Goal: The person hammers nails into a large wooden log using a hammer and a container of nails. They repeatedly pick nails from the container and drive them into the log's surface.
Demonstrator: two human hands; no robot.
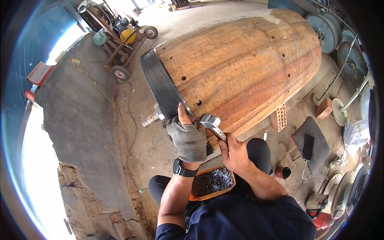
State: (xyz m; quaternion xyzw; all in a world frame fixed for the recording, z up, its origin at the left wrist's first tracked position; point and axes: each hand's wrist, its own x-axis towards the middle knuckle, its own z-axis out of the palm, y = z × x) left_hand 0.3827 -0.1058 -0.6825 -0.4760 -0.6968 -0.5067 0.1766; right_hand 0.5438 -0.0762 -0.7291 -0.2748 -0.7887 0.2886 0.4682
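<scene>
A large wooden drum shell [240, 63] with drilled holes lies on its side before me. A black ribbed band [160, 82] runs around its left end, where a metal shaft [152, 116] sticks out. My left hand [189, 138], in a grey fingerless glove, rests at the lower edge of that band, its fingers partly hidden; whether it grips something there I cannot tell. My right hand [235, 151] is bare and closed around the handle of a hammer [211, 121], whose head is beside my left hand, near the wood. An orange tray [212, 196] of nails sits at my lap.
Perforated bricks [279, 118] stand by the shell's lower side. A phone [308, 147] lies on a dark mat [321, 153] at the right. Metal discs [322, 33] line the right side. A wheeled machine cart [126, 45] stands at the upper left, with cables on the floor.
</scene>
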